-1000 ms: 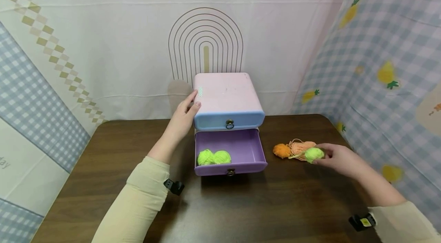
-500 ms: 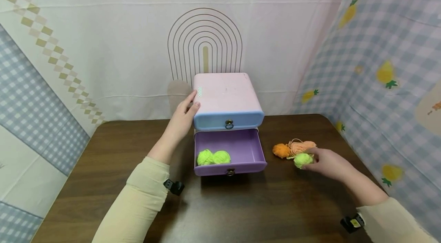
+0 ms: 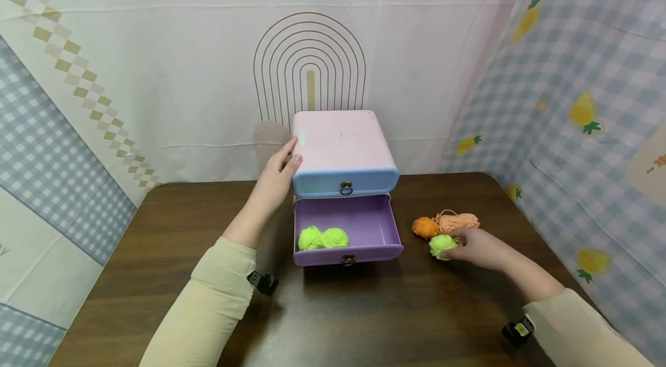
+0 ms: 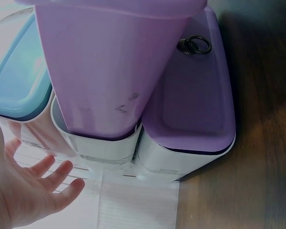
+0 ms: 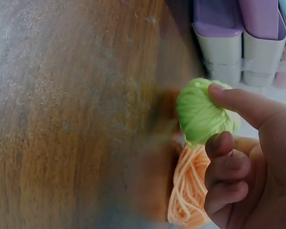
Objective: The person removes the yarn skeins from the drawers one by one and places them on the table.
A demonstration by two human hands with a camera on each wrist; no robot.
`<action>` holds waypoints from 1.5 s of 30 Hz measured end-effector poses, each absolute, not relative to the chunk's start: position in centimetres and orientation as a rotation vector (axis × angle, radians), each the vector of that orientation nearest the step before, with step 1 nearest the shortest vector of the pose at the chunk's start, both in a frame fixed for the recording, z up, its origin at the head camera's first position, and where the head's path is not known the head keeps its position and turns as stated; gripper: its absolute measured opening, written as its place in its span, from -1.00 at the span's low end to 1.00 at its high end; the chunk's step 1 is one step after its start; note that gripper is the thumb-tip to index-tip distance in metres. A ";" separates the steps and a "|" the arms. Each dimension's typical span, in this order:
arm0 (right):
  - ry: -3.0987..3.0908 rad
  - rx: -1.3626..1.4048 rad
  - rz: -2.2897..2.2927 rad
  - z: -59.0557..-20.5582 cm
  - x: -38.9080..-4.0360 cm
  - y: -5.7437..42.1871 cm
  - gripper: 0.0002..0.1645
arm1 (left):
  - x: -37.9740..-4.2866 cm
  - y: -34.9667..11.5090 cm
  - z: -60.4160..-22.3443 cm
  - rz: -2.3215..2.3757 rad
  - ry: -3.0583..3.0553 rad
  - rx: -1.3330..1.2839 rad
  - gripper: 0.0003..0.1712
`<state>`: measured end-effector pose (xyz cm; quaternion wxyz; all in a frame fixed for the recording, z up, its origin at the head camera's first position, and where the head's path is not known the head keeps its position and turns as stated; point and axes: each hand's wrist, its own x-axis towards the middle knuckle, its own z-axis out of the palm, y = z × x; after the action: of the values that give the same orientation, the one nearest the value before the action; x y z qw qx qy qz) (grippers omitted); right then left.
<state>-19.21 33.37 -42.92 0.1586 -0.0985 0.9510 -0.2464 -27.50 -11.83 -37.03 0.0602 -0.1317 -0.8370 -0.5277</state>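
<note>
My right hand [image 3: 481, 248] pinches a lime-green ball of yarn [image 3: 441, 247] between thumb and fingers, low over the table right of the drawer cabinet [image 3: 340, 138]. In the right wrist view, the ball [image 5: 200, 114] sits at the fingertips, the other fingers curled below. Just behind it lie an orange ball of yarn [image 3: 425, 228] and a peach yarn skein [image 3: 460, 221]. My left hand [image 3: 273, 179] rests against the cabinet's upper left side, fingers extended. The purple drawer [image 3: 369, 219] is pulled out, with two lime-green yarn balls [image 3: 322, 237] at its front left.
Above the pulled-out drawer is a closed blue drawer [image 3: 317, 183] with a ring handle. Another purple drawer [image 4: 195, 95], closed, sits at the bottom in the left wrist view. The dark wooden table [image 3: 385, 321] extends in front; patterned cloth hangs behind and at both sides.
My right hand has carried the green yarn ball leftward and a little toward me, away from the peach skein. The left hand and the drawers have stayed put.
</note>
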 end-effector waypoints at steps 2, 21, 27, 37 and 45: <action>2.699 -0.305 -0.739 -43.2 -19.4 33.4 -0.62 | -27.5 -11.8 -37.0 -1.597 -2.535 -0.401 -0.30; 2.733 -0.270 -0.729 -43.9 -19.5 33.8 -0.23 | -27.4 -11.8 -36.9 -1.594 -2.543 -0.392 -0.29; 2.795 -0.319 -0.726 -43.6 -19.3 34.4 -0.29 | -27.3 -11.8 -36.8 -1.602 -2.540 -0.391 -0.29; 2.763 -0.368 -0.720 -44.1 -19.0 35.1 -0.24 | -27.3 -11.8 -36.8 -1.596 -2.544 -0.381 -0.29; 2.762 -0.359 -0.730 -44.4 -19.0 34.8 -0.26 | -27.2 -11.8 -36.8 -1.604 -2.542 -0.389 -0.29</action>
<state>-18.96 34.81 -44.37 0.1308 -0.1237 0.9510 -0.2513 -27.21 -11.75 -36.76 0.0552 -0.1283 -0.8374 -0.5285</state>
